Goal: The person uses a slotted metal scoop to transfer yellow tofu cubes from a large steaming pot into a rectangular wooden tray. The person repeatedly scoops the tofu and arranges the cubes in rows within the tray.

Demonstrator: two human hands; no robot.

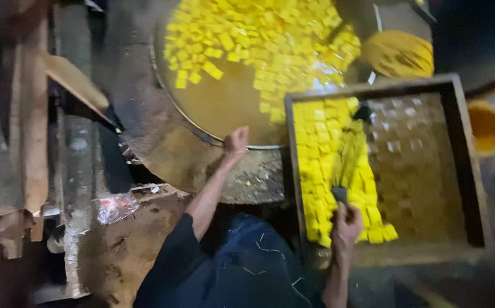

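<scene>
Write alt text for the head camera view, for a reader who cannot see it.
A person's right hand holds a dark tool over yellow cubes in a wooden tray. The left hand rests on the rim of a large pan of yellow liquid and floating cubes.

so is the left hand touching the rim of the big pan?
Touching. In the head view the left hand, closed in a fist, rests right on the pan's rim, with no gap visible between them.
</scene>
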